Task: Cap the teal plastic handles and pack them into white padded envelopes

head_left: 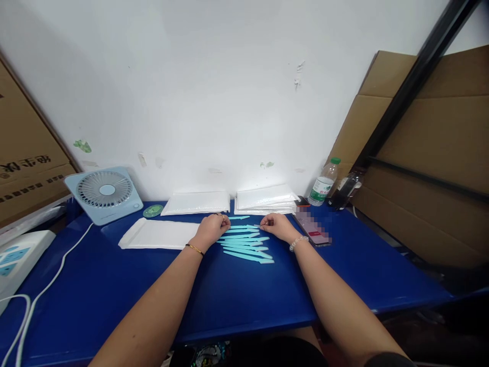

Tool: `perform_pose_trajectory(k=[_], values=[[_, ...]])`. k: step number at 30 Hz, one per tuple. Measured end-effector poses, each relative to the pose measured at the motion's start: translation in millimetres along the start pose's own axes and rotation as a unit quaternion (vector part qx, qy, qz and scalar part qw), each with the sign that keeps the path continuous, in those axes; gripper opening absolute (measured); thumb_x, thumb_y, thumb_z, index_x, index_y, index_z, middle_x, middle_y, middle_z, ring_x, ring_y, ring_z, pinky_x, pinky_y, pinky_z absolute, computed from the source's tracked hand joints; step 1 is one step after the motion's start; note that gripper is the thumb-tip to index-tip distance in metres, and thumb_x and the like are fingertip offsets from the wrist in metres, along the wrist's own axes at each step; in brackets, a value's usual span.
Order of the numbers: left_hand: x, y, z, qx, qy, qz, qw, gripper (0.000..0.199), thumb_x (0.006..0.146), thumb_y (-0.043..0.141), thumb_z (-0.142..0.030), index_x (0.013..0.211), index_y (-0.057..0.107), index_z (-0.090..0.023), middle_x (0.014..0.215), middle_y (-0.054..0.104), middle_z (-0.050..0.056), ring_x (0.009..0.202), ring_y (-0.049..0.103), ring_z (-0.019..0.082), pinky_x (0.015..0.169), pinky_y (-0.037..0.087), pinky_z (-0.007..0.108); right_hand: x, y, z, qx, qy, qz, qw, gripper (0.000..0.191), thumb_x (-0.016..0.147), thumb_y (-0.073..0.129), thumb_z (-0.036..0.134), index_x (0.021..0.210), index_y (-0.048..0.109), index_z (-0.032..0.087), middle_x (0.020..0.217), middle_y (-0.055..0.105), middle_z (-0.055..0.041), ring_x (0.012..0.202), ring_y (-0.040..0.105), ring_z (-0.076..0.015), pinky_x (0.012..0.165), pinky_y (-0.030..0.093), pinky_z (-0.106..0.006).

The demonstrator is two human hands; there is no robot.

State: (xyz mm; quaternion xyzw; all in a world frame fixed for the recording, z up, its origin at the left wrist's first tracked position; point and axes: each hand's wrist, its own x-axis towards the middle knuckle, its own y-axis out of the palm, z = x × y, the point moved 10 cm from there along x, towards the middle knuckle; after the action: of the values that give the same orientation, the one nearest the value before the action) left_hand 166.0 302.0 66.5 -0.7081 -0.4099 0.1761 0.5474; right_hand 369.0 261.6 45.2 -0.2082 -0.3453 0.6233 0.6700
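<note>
Several slim turquoise sticks, which look like eyebrow razors (244,249), lie fanned out on the blue table (244,295). My left hand (212,229) is closed in a pinch at the left end of one eyebrow razor (244,227) near the top of the fan. At that razor's right end, the fingers of my right hand (278,227) are pinched together. Another razor (239,217) lies just beyond my hands. A white padded mailer (160,234) lies flat to the left, its right end behind my left hand.
Behind my hands, two stacks of white padded mailers (194,203) (265,199) rest against the wall. A phone (311,227), a water bottle (323,183) and a dark bottle (347,189) are at right. On the left are a blue fan (105,193), a green disc (153,210) and a power strip (23,260).
</note>
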Motion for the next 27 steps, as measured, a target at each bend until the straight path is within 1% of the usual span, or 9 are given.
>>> perform_pose_trajectory(k=[4,8,12,18,22,23,24,25,27], values=[[1.7,4.7,3.1,-0.024,-0.007,0.012,1.0,0.014,0.077,0.052,-0.025,0.079,0.065,-0.02,0.079,0.067,0.001,0.075,0.06,0.015,0.058,0.039,0.021,1.0,1.7,-4.7,0.007,0.013,0.008,1.0,0.015,0.068,0.068,0.03,0.075,0.07,0.017,0.067,0.064,-0.0005,0.061,0.056,-0.0124,0.057,0.042,-0.022],[2.3,5.5,4.8,-0.051,-0.01,0.014,0.999,0.015,0.077,0.052,-0.027,0.078,0.066,-0.02,0.078,0.068,0.002,0.074,0.061,0.015,0.057,0.04,0.021,0.7,6.7,-7.5,0.027,0.017,0.034,0.999,0.017,0.067,0.07,0.032,0.075,0.071,0.016,0.066,0.065,-0.001,0.06,0.056,-0.0121,0.055,0.042,-0.022],[2.5,7.2,0.7,-0.065,-0.001,0.021,0.998,0.015,0.075,0.054,-0.028,0.076,0.066,-0.02,0.075,0.068,0.001,0.07,0.06,0.015,0.056,0.039,0.022,0.8,8.6,-3.9,0.03,0.013,0.037,0.999,0.018,0.067,0.071,0.032,0.075,0.072,0.017,0.064,0.065,-0.0008,0.058,0.056,-0.0117,0.053,0.042,-0.021],[4.7,12.9,-8.9,-0.073,0.009,0.026,0.997,0.014,0.073,0.054,-0.023,0.074,0.067,-0.019,0.074,0.068,0.002,0.069,0.061,0.014,0.058,0.041,0.021,1.6,14.3,0.9,0.041,0.012,0.028,0.999,0.017,0.065,0.072,0.032,0.073,0.073,0.018,0.063,0.067,-0.0013,0.058,0.059,-0.0133,0.054,0.044,-0.022],[4.3,14.0,-12.9,-0.062,0.018,0.039,0.997,0.015,0.076,0.054,-0.027,0.075,0.068,-0.019,0.076,0.067,0.002,0.072,0.061,0.015,0.063,0.044,0.023,-1.4,16.1,12.2,0.043,-0.011,0.059,0.997,0.018,0.068,0.071,0.034,0.076,0.073,0.019,0.067,0.07,-0.0022,0.061,0.061,-0.0148,0.055,0.045,-0.023],[4.0,10.6,-13.4,-0.049,0.024,0.025,0.998,0.016,0.077,0.055,-0.028,0.077,0.068,-0.019,0.08,0.068,0.003,0.077,0.061,0.017,0.068,0.045,0.024,-1.8,9.3,13.7,0.024,-0.017,0.046,0.998,0.017,0.07,0.069,0.035,0.076,0.073,0.019,0.07,0.07,-0.0025,0.063,0.062,-0.0156,0.057,0.046,-0.024],[3.5,6.0,-13.6,-0.033,0.03,0.004,0.999,0.017,0.078,0.055,-0.03,0.081,0.068,-0.02,0.086,0.068,0.004,0.084,0.061,0.018,0.074,0.046,0.026,-2.0,-3.1,12.7,-0.006,-0.018,0.012,1.0,0.017,0.072,0.067,0.035,0.076,0.073,0.02,0.072,0.071,-0.0033,0.066,0.063,-0.0166,0.06,0.046,-0.025],[3.0,1.7,-13.3,-0.017,0.035,-0.018,0.999,0.019,0.08,0.055,-0.031,0.088,0.068,-0.02,0.094,0.067,0.005,0.091,0.06,0.019,0.08,0.045,0.028,-2.7,-19.7,9.5,-0.046,-0.012,-0.04,0.998,0.016,0.075,0.065,0.033,0.076,0.073,0.02,0.075,0.071,-0.0045,0.069,0.063,-0.0179,0.063,0.046,-0.027],[1.8,-2.1,-10.7,0.011,0.035,-0.044,0.998,0.026,0.083,0.052,-0.032,0.104,0.065,-0.022,0.112,0.063,0.005,0.105,0.055,0.021,0.09,0.042,0.031,-7.9,-55.2,-3.0,-0.133,0.027,-0.152,0.979,0.015,0.078,0.06,0.026,0.078,0.073,0.018,0.081,0.07,-0.008,0.076,0.063,-0.021,0.071,0.046,-0.03]])
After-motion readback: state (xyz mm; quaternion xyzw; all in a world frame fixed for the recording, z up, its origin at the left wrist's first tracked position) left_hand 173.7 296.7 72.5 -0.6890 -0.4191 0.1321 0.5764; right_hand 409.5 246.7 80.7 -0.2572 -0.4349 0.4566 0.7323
